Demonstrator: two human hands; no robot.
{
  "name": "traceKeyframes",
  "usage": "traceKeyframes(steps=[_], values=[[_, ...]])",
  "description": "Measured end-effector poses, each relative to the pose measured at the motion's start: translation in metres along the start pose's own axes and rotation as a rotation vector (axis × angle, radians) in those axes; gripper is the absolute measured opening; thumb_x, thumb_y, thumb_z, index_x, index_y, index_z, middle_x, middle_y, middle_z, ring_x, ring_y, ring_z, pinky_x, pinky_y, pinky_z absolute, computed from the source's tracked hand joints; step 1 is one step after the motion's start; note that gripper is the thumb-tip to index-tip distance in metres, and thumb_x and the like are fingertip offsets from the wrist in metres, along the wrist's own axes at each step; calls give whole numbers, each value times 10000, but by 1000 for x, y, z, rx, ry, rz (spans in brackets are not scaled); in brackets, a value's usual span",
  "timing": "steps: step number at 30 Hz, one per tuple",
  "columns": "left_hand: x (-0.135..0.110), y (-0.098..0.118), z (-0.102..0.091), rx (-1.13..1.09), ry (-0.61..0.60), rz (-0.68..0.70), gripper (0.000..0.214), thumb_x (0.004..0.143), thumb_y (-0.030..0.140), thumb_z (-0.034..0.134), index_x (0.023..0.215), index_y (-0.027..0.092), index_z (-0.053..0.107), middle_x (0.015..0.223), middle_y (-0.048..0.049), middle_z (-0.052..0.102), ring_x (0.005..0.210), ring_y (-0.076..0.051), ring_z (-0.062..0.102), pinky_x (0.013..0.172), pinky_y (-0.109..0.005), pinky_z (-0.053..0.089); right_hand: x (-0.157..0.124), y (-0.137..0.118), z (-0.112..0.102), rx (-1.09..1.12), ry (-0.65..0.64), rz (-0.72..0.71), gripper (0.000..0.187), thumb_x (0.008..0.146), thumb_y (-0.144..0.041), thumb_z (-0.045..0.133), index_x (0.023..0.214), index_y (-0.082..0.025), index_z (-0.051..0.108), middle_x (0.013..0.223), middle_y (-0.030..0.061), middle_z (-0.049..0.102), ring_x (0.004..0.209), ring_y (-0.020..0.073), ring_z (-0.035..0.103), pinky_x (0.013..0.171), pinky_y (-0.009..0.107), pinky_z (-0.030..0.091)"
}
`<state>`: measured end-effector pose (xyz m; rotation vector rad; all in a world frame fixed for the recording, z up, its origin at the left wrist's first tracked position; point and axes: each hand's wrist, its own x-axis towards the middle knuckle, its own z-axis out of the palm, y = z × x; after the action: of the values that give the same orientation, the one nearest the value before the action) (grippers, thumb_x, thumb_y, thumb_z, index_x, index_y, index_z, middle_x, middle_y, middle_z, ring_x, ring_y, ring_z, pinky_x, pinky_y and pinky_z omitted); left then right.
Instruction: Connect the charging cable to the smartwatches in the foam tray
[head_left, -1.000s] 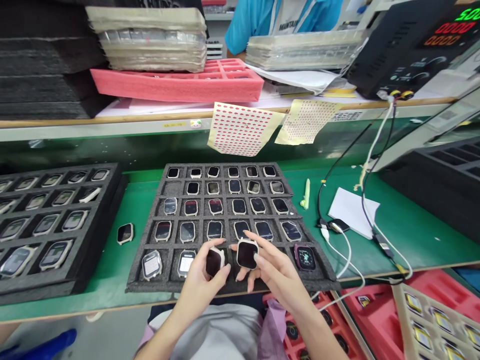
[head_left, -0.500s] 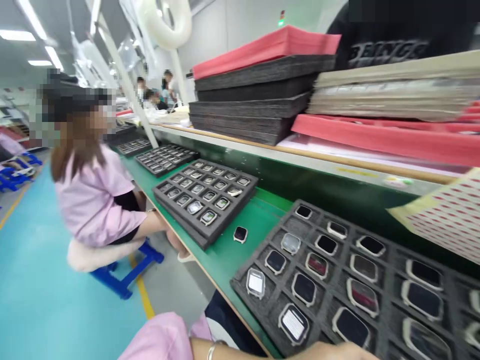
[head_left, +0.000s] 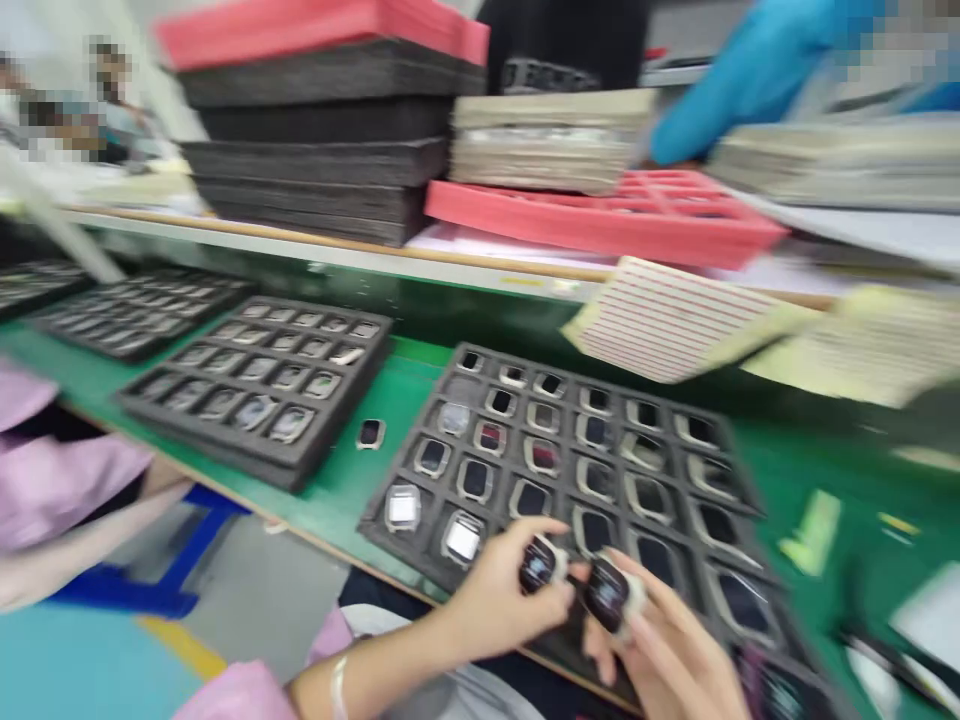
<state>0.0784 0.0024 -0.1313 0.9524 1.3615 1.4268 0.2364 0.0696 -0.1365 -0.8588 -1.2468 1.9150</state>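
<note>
My left hand (head_left: 495, 595) is closed on a strapless smartwatch (head_left: 538, 565) with a light frame and a dark screen showing faint pale marks. Close beside it, my right hand (head_left: 675, 650) grips a second smartwatch (head_left: 609, 592), its screen also dark with faint marks. Both are held over the near edge of a dark foam tray (head_left: 442, 505), whose compartments hold several more watches. Two in the near left corner have bright white screens, such as this lit watch (head_left: 463, 538). Blur hides finer detail on the screens.
A lone watch (head_left: 370, 433) lies on the green bench between my tray and another filled foam tray (head_left: 319, 440). Dark foam trays (head_left: 315, 120) and a red foam tray (head_left: 600, 220) stand on the shelf behind. Sticker sheets (head_left: 667, 320) hang from its edge. A co-worker's arm (head_left: 82, 545) is at left.
The view has swung right and down. My left hand, mostly cut off at the lower edge before, now shows holding a watch. My right hand has come into view with another.
</note>
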Motion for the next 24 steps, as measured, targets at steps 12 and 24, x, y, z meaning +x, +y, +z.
traceKeyframes(steps=[12,24], values=[[-7,-7,6,145,-105,-12,399,728,97,511,1121,167,503,974,-44,613,895,-189,563,797,-285,433,-10,-5,2,68,-145,-42,377,814,-298,687,1162,-190,593,996,117,663,546,170,640,454,265,524],[-7,-5,5,176,-75,9,389,729,80,510,1105,179,533,953,-30,622,852,-179,573,802,-284,436,-11,-9,7,50,-119,-37,342,820,-285,689,1138,-187,612,999,105,656,568,166,635,515,295,538]])
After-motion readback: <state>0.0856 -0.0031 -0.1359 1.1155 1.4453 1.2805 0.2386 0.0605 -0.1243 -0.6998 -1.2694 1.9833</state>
